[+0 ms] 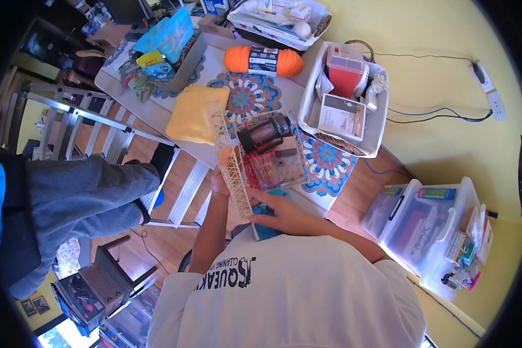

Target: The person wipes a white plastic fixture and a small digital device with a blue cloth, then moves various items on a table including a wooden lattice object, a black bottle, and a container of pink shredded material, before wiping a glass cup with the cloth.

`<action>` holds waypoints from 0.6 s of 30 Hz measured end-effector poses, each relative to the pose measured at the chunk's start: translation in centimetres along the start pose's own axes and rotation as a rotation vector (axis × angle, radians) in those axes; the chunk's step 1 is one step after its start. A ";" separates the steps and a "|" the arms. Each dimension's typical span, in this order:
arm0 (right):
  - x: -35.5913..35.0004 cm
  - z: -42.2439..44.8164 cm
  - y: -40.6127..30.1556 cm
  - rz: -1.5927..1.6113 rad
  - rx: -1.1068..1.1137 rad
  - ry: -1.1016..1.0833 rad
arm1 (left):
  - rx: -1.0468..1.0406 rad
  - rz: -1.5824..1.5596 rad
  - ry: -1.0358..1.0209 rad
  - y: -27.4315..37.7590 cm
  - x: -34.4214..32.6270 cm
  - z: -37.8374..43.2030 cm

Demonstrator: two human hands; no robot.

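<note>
My left hand (220,179) grips the near side of a wire basket lid (229,167), which stands tilted on edge beside a wire basket (306,167). My right hand (278,212) is at the lid's lower end, with a teal cloth (267,224) under it; whether it grips lid or cloth is unclear. In the basket lie a black-framed glass French press (265,132), a clear container (264,169), a packet and red paper shreds. A folded yellow cloth (195,114) lies to the left, partly behind the lid.
Orange yarn (263,61) lies beyond the basket. A grey bin (187,65) and lined baskets (342,145) flank the table. A person's legs (87,187) are on an aluminium ladder (126,126) at left. Plastic tubs (417,230) stand at right.
</note>
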State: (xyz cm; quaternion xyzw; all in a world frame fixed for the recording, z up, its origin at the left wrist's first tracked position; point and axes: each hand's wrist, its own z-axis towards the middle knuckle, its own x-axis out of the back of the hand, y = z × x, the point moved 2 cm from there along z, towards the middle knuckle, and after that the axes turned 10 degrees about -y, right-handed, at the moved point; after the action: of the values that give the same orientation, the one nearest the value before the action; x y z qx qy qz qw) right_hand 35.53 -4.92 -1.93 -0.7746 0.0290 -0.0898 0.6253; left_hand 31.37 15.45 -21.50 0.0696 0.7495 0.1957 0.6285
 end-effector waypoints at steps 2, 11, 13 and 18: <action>0.9 -0.9 0.3 0.046 -0.009 -0.030 | -0.005 -0.021 -0.012 -0.2 3.0 0.3; 7.5 -10.9 7.2 0.204 -0.426 0.208 | -0.074 -0.127 -0.197 4.9 2.0 1.2; 7.9 -11.9 9.8 0.186 -0.409 0.228 | -0.111 0.125 0.077 8.0 2.9 1.6; 6.2 -8.5 13.9 -0.029 -0.461 0.373 | -0.265 0.326 0.404 14.7 2.0 5.5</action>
State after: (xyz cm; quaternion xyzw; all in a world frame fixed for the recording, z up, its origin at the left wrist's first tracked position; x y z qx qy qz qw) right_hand 41.02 -17.11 -13.10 -0.8666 0.1517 -0.2305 0.4156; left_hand 34.25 30.70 -18.50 0.0660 0.8066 0.4000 0.4303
